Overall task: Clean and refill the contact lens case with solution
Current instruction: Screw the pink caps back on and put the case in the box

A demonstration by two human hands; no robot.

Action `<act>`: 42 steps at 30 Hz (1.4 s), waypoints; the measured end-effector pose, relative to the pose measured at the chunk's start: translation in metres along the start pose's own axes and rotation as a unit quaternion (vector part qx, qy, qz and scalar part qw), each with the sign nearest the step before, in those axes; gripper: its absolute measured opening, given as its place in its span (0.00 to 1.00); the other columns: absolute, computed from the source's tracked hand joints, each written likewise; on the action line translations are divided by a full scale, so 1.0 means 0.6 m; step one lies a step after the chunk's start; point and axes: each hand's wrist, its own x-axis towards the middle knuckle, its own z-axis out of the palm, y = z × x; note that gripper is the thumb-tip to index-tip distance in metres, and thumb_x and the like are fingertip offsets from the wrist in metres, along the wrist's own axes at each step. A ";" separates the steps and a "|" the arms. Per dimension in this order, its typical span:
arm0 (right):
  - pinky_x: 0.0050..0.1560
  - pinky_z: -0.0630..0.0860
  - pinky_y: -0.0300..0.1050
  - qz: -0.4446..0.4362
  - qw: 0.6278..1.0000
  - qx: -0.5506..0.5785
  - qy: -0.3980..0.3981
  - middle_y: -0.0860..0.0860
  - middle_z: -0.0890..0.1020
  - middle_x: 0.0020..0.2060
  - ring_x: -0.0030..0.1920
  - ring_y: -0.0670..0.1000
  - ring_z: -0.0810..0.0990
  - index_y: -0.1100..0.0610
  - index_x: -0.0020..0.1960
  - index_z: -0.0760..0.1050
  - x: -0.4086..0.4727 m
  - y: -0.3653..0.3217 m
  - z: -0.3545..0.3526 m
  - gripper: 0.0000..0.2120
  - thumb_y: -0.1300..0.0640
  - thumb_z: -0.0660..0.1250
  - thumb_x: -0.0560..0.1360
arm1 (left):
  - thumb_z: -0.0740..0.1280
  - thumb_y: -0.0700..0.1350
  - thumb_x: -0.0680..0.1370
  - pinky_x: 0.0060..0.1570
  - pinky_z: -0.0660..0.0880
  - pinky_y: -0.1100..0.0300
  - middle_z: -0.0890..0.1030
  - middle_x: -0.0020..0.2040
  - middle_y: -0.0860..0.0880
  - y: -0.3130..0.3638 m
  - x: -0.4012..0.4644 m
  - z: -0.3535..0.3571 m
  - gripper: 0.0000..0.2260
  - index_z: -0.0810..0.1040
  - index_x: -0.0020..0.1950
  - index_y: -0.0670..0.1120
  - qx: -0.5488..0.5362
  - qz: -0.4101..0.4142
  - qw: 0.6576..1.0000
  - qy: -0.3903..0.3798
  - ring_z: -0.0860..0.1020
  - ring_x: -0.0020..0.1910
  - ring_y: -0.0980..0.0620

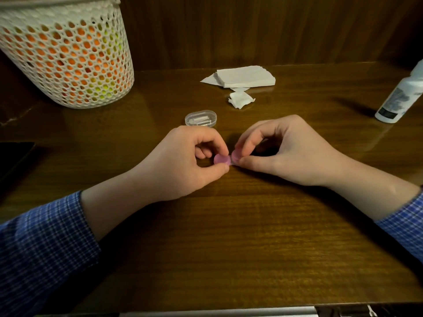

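A pink contact lens case point(223, 159) with two round caps lies on the wooden table point(229, 236) between my hands. My left hand point(190, 161) pinches the left cap between thumb and fingers. My right hand point(283, 152) pinches the right cap point(235, 156) the same way. A white solution bottle point(399, 94) stands tilted in view at the far right edge. A stack of white tissues point(245, 76) lies at the back, with a crumpled tissue piece point(240, 100) in front of it.
A small clear oval plastic box point(201, 118) sits just behind my left hand. A white perforated basket point(68, 53) with orange and yellow contents stands at the back left. A dark flat object point(13, 156) lies at the left edge. A wooden panel rises behind the table.
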 end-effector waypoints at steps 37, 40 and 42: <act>0.51 0.77 0.33 -0.019 0.997 -0.080 0.008 0.39 0.84 0.44 0.49 0.39 0.82 0.47 0.47 0.84 -0.003 -0.003 0.011 0.08 0.46 0.75 0.70 | 0.75 0.46 0.76 0.47 0.78 0.68 0.85 0.46 0.59 -0.004 0.001 -0.002 0.06 0.86 0.52 0.53 0.007 0.028 1.000 0.004 0.82 0.50 0.60; 0.51 0.77 0.34 -0.024 0.996 -0.080 0.008 0.40 0.84 0.45 0.50 0.41 0.82 0.47 0.46 0.84 -0.004 -0.002 0.010 0.09 0.44 0.76 0.69 | 0.75 0.46 0.76 0.47 0.79 0.66 0.85 0.46 0.59 -0.006 0.002 -0.003 0.06 0.86 0.52 0.54 0.009 0.024 1.000 0.004 0.82 0.49 0.60; 0.52 0.79 0.36 -0.030 0.997 -0.069 -0.004 0.41 0.84 0.49 0.52 0.42 0.82 0.47 0.46 0.85 -0.004 -0.003 0.007 0.06 0.49 0.77 0.70 | 0.75 0.46 0.76 0.47 0.80 0.63 0.84 0.47 0.59 -0.006 0.001 -0.003 0.07 0.86 0.52 0.54 0.011 0.019 1.000 0.002 0.82 0.49 0.59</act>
